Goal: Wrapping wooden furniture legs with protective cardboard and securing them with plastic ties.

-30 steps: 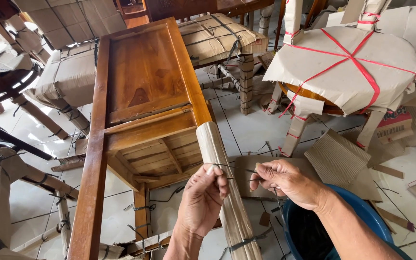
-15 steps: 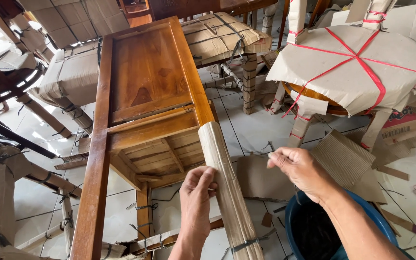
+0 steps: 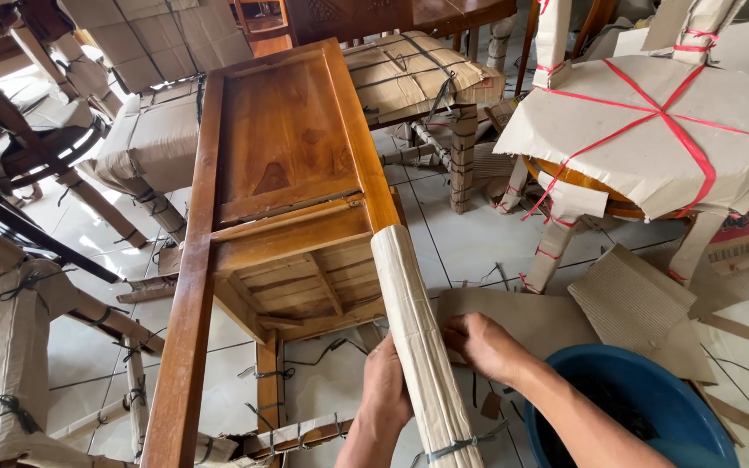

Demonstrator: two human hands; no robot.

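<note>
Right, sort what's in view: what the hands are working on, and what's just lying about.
In hand:
left hand
right hand
cardboard-wrapped chair leg
wooden chair

Lying about:
blue tub
loose cardboard sheets
wrapped round table with red strapping
other wrapped furniture

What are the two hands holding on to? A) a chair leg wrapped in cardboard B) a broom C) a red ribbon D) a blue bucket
A: the left hand and right hand both press on either side of the cardboard-wrapped chair leg, while the blue bucket sits untouched beside them.
</note>
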